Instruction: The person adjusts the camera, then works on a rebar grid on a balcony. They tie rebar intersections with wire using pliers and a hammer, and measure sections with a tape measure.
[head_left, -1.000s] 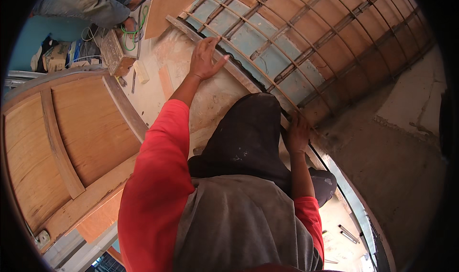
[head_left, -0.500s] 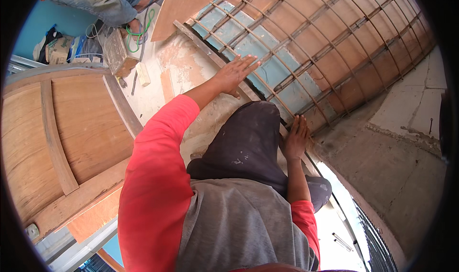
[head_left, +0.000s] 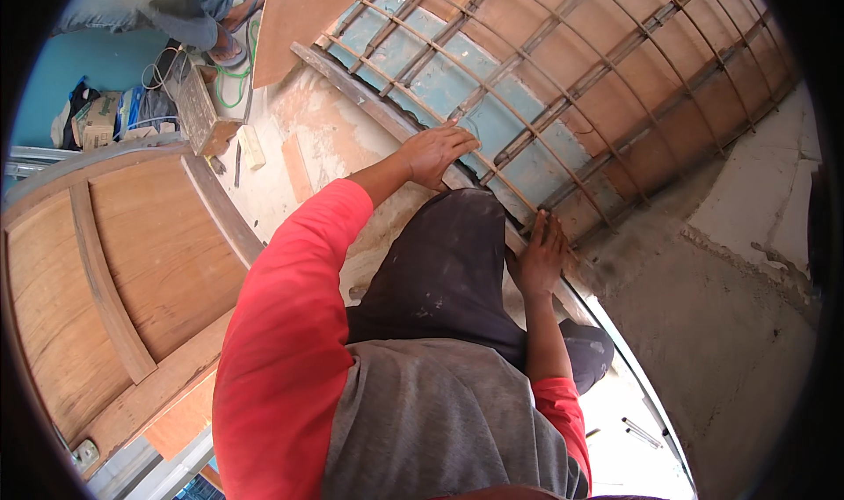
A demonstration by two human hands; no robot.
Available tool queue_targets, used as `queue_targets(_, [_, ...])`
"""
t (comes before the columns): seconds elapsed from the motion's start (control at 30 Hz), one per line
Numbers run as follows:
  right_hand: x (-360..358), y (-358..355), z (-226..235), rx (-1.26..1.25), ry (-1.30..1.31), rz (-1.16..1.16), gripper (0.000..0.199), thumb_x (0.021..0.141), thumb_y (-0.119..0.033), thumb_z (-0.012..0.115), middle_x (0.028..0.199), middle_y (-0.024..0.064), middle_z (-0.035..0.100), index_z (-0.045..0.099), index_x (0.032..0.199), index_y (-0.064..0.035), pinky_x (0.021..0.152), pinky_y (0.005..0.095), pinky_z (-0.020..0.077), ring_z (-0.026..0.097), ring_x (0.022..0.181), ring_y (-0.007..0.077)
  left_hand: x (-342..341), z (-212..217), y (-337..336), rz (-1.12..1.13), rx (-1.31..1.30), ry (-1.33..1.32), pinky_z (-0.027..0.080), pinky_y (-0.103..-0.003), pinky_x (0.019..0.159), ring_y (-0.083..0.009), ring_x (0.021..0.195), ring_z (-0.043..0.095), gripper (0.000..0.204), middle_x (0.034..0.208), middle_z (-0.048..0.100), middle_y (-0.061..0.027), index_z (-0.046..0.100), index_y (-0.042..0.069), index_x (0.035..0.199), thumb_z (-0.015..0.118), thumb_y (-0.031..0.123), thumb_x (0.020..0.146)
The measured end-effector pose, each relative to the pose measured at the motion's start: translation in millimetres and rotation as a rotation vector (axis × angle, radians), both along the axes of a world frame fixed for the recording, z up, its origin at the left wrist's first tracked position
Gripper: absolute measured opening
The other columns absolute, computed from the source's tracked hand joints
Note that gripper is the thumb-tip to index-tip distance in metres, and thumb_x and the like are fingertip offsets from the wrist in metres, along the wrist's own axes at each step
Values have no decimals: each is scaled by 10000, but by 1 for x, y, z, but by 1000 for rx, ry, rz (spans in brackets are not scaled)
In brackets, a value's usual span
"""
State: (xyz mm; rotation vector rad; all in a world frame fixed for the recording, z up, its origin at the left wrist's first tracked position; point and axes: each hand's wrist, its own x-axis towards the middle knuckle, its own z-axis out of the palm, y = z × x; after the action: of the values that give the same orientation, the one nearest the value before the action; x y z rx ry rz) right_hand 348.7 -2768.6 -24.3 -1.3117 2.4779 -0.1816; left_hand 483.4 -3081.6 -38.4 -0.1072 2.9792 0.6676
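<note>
My left hand (head_left: 440, 155) lies over the wooden edge board (head_left: 374, 104), with its fingers stretched toward the steel bar grid (head_left: 567, 100). My right hand (head_left: 538, 258) rests by the grid's near corner, its fingers long and pointing away from me, against the same edge. Neither hand shows anything held. The grid's crossing bars spread over brown plywood (head_left: 549, 73) and a pale blue panel (head_left: 457, 47). My dark-trousered knee (head_left: 462, 227) is bent between my two hands and hides part of the board.
A framed wooden panel (head_left: 167, 254) stands at left. Beyond it are a wooden box-like piece (head_left: 207, 113), a small wood block (head_left: 251, 146), a green cord (head_left: 230, 87) and a cardboard box (head_left: 97, 117). Another person's legs (head_left: 167, 12) show at far left. Rough concrete (head_left: 686, 298) lies at right.
My left hand has come down nearer the board's edge, its fingers less spread. The right hand stays at the corner. The whole view has shifted slightly.
</note>
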Motion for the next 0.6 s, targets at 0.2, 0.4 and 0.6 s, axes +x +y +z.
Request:
queue_targets(0.2, [-3,0,-5,-27,-12,-13,1034,732,-378,844,1478,256,430,316,1554,-41,1173,537,291,380,1416,410,-5,5,-2,-10,-8,-6,289,-464,1234,-307,1343,513,993,1419,555,-140,501,53,1421,902,424,591])
queue_targets(0.4, [-4,-1,-1,-15,22,1,1034,731,-379,847,1462,248,444,315,1557,-56,1168,534,299,397,1401,404,-2,-2,-2,-3,-3,45,314,-474,1218,-319,1331,520,989,1399,565,-157,513,47,1409,908,412,579])
queue_targets(0.6, [3,3,-5,-32,54,13,1018,745,-380,838,1467,244,440,314,1556,-56,1170,531,301,398,1396,400,1,-3,-1,-25,-28,37,331,-476,1203,-340,1311,529,990,1377,575,-170,524,42,1394,912,416,564])
